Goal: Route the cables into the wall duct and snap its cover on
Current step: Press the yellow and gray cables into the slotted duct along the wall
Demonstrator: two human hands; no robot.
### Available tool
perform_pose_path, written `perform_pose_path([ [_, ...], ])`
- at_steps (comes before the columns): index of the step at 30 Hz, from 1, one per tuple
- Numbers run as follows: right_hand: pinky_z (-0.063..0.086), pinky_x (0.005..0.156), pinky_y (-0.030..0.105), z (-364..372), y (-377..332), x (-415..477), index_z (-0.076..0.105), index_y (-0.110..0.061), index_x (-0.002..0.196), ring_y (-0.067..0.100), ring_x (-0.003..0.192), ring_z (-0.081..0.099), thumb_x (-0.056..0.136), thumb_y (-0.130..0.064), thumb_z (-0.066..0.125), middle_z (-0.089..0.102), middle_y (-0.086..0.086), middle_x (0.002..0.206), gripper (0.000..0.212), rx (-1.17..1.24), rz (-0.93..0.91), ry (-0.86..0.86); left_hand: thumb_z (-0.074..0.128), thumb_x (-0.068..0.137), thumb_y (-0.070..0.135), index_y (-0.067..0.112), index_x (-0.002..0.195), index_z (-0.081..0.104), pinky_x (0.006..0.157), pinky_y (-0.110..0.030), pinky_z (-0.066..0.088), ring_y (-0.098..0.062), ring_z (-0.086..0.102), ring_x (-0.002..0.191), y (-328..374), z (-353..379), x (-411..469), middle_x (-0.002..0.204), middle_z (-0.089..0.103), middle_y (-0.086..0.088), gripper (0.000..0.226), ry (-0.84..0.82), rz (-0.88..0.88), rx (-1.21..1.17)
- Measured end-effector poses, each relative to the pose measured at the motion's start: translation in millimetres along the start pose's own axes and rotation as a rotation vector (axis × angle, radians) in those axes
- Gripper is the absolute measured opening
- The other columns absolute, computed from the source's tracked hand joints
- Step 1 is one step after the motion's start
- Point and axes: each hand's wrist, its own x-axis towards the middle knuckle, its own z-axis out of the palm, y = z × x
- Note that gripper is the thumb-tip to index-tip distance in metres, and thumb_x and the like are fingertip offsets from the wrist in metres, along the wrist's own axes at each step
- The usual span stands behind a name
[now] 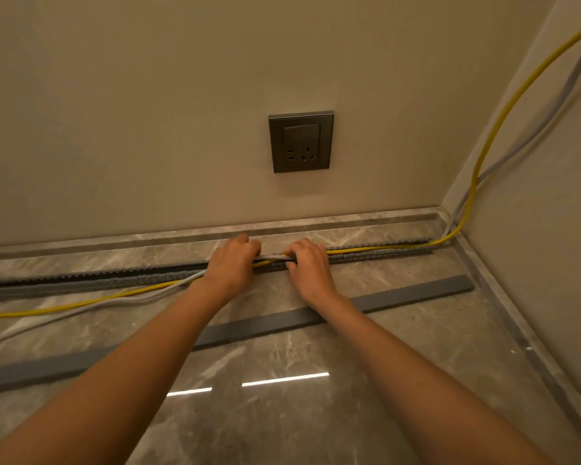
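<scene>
A grey slotted duct [376, 255] runs along the marble floor at the foot of the wall. A yellow cable [483, 152] and a grey cable [550, 105] come down the right corner. Both lie inside the duct's right stretch. Left of my hands they leave the duct and trail across the floor, the yellow cable [64, 307] above the grey cable [81, 313]. My left hand [232, 263] and my right hand [307, 263] grip the cables over the duct's middle, fingers curled around them. The flat grey cover [399, 298] lies loose on the floor, nearer to me.
A dark wall socket [301, 141] sits above the duct. A marble skirting [349, 221] runs along the wall and turns at the right corner. The glossy marble floor [282, 414] reflects ceiling lights.
</scene>
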Motion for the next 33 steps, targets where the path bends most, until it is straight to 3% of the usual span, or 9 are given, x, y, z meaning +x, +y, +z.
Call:
perform_pose_path([
  [7, 0.039, 0.093, 0.034, 7, -3, 9, 0.063, -0.002, 0.097, 0.031, 0.105, 0.055, 0.082, 0.000, 0.059, 0.066, 0.014, 0.107, 0.016, 0.130, 0.145, 0.062, 0.049, 0.089, 0.006, 0.005, 0.110, 0.054, 0.077, -0.043, 0.046, -0.038, 0.057, 0.102, -17, -5, 5, 0.117, 0.058, -0.017, 0.021, 0.087, 0.192, 0.101],
  [9, 0.042, 0.088, 0.032, 7, -3, 11, 0.063, -0.004, 0.096, 0.030, 0.103, 0.057, 0.081, -0.002, 0.062, 0.067, 0.013, 0.105, 0.016, 0.157, 0.182, 0.079, 0.069, 0.073, 0.000, 0.003, 0.097, 0.058, 0.060, -0.039, 0.051, -0.037, 0.065, 0.077, -20, -6, 5, 0.093, 0.066, -0.018, 0.027, 0.258, 0.319, 0.137],
  [12, 0.042, 0.084, 0.032, 7, -4, 13, 0.062, -0.003, 0.095, 0.029, 0.101, 0.057, 0.080, -0.005, 0.064, 0.068, 0.014, 0.103, 0.015, 0.153, 0.217, 0.070, 0.088, 0.034, -0.003, 0.007, 0.071, 0.060, 0.034, -0.025, 0.044, -0.028, 0.059, 0.040, -24, 0, 7, 0.056, 0.064, -0.011, 0.047, 0.297, 0.376, 0.184],
  [17, 0.043, 0.086, 0.034, 8, -4, 14, 0.063, -0.001, 0.093, 0.030, 0.102, 0.057, 0.080, -0.007, 0.065, 0.068, 0.015, 0.103, 0.014, 0.156, 0.250, 0.074, 0.086, 0.042, 0.000, 0.008, 0.063, 0.057, 0.033, -0.023, 0.031, -0.030, 0.055, 0.038, -34, 10, 8, 0.052, 0.059, -0.013, 0.037, 0.217, 0.435, 0.105],
  [20, 0.042, 0.085, 0.034, 9, -4, 13, 0.063, 0.000, 0.091, 0.029, 0.102, 0.056, 0.081, -0.007, 0.065, 0.068, 0.016, 0.102, 0.013, 0.155, 0.261, 0.088, 0.079, 0.056, -0.003, 0.007, 0.060, 0.053, 0.045, -0.023, 0.024, -0.032, 0.054, 0.042, -37, 16, 11, 0.053, 0.058, -0.016, 0.028, 0.239, 0.450, 0.009],
  [23, 0.041, 0.082, 0.034, 8, -4, 13, 0.062, 0.002, 0.088, 0.029, 0.096, 0.055, 0.080, -0.005, 0.064, 0.067, 0.018, 0.099, 0.011, 0.173, 0.253, 0.086, 0.063, 0.078, -0.002, 0.002, 0.078, 0.056, 0.057, -0.035, 0.033, -0.038, 0.057, 0.073, -29, 17, 12, 0.082, 0.063, -0.020, 0.008, 0.242, 0.286, -0.205],
  [27, 0.042, 0.079, 0.034, 9, 0, 14, 0.062, 0.006, 0.080, 0.029, 0.089, 0.055, 0.079, -0.002, 0.065, 0.067, 0.017, 0.089, 0.009, 0.196, 0.217, 0.079, 0.060, 0.084, 0.000, 0.002, 0.099, 0.058, 0.077, -0.040, 0.043, -0.034, 0.055, 0.096, -25, 11, 17, 0.103, 0.062, -0.017, 0.016, 0.146, 0.135, -0.332],
  [29, 0.044, 0.083, 0.035, 9, 1, 13, 0.063, 0.006, 0.080, 0.032, 0.095, 0.057, 0.080, -0.003, 0.065, 0.068, 0.020, 0.093, 0.009, 0.200, 0.212, 0.079, 0.059, 0.082, -0.003, 0.000, 0.093, 0.060, 0.073, -0.042, 0.045, -0.037, 0.056, 0.090, -26, 11, 17, 0.099, 0.063, -0.020, 0.011, 0.158, 0.201, -0.244],
  [33, 0.036, 0.080, 0.027, 9, 4, 12, 0.067, 0.004, 0.080, 0.030, 0.097, 0.056, 0.082, -0.007, 0.064, 0.066, 0.020, 0.096, 0.012, 0.161, 0.188, 0.062, 0.071, 0.056, -0.005, 0.003, 0.058, 0.058, 0.039, -0.032, 0.043, -0.032, 0.055, 0.047, -27, 14, 10, 0.057, 0.059, -0.017, 0.015, 0.237, 0.439, 0.054],
])
